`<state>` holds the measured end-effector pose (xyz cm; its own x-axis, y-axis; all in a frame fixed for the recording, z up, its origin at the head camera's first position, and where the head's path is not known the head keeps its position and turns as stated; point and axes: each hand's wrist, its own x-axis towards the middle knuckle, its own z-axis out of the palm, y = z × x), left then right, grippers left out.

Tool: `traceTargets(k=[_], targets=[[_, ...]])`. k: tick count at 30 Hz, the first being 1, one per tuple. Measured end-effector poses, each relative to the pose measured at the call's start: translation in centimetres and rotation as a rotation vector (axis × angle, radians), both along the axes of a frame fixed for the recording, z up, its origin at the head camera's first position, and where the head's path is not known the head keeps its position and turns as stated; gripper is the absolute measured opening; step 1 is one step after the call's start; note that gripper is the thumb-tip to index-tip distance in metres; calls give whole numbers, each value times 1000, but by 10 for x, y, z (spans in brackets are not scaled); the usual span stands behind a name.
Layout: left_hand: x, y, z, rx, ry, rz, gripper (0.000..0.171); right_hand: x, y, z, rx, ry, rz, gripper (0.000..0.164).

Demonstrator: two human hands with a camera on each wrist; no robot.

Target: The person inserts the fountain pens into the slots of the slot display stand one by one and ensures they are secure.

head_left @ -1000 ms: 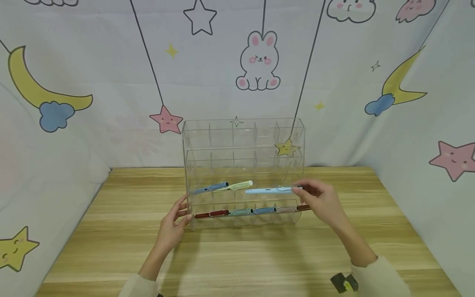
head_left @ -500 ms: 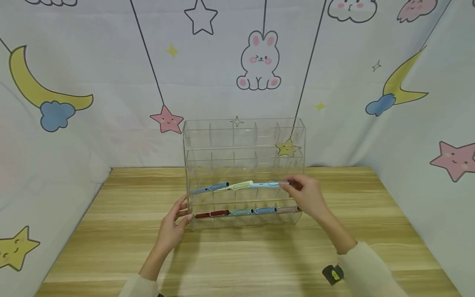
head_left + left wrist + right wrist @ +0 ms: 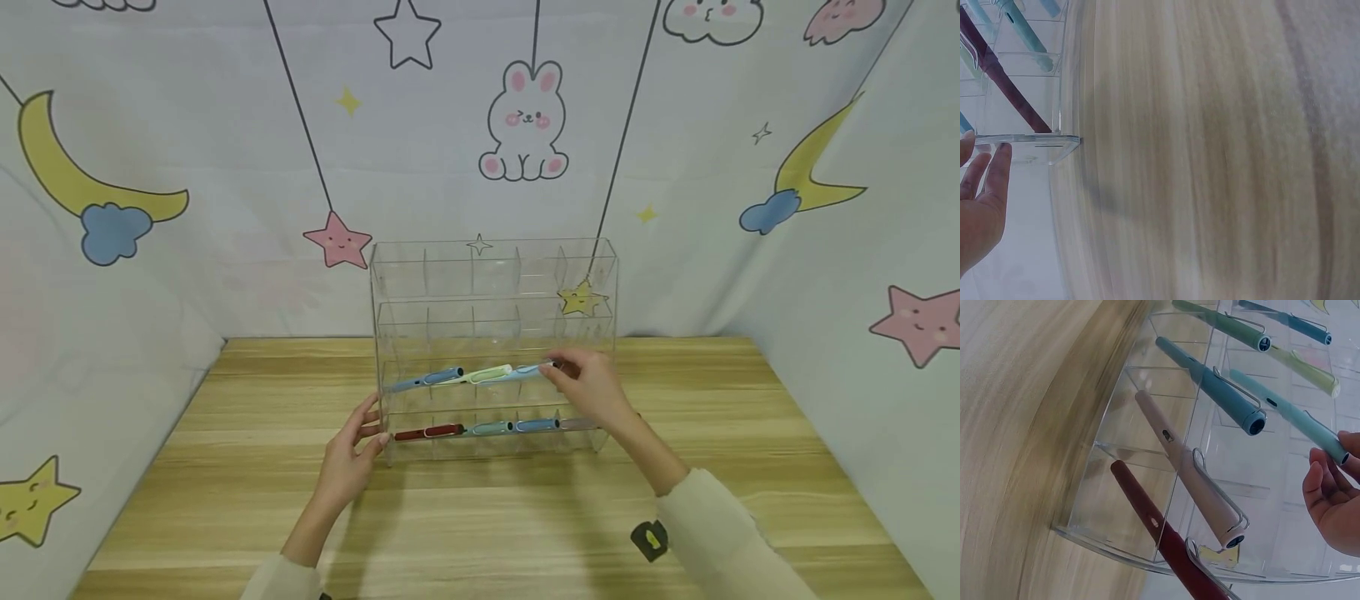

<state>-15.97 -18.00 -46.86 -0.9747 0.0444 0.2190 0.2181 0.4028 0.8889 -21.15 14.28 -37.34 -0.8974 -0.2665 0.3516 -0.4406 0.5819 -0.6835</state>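
Observation:
My right hand [image 3: 588, 387] pinches a light blue pen [image 3: 1300, 419] near its cap end, at the third slot of a clear acrylic pen rack's second-lowest tier. The pen tilts, its barrel end lower and inside the slot. Left of it on that tier lie a blue pen [image 3: 427, 380] and a pale green pen [image 3: 487, 375]. My left hand [image 3: 352, 458] grips the left side panel of the rack [image 3: 1029, 136], thumb in front and fingers behind. The lowest tier holds a dark red pen [image 3: 427, 432], a teal pen [image 3: 491, 429], a blue pen [image 3: 536, 425] and others.
A pinkish pen [image 3: 1194, 475] and a reddish-brown pen [image 3: 1194, 572] stand at the lowest tier's right end; the hand hides the brown one in the head view. The rack stands on a wooden table [image 3: 480, 525] before a patterned curtain [image 3: 420, 150].
My right hand has moved left with the light blue pen, bringing it from in front of the rack's right side into the slot beside the pale green pen. My left hand has stayed still.

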Motion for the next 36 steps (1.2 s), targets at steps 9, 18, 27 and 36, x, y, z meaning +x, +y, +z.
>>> traceTargets(k=[9, 18, 27, 36], targets=[[0, 0, 0, 5, 14, 1, 59, 1, 0, -1, -60, -62, -22, 19], [0, 1, 0, 3, 11, 7, 58, 1, 1, -4, -89, -65, -34, 16], [1, 0, 1, -4, 6, 0, 59, 3, 3, -3, -67, -56, -17, 13], [2, 2, 3, -15, 0, 11, 58, 6, 10, -1, -28, -51, 5, 21]])
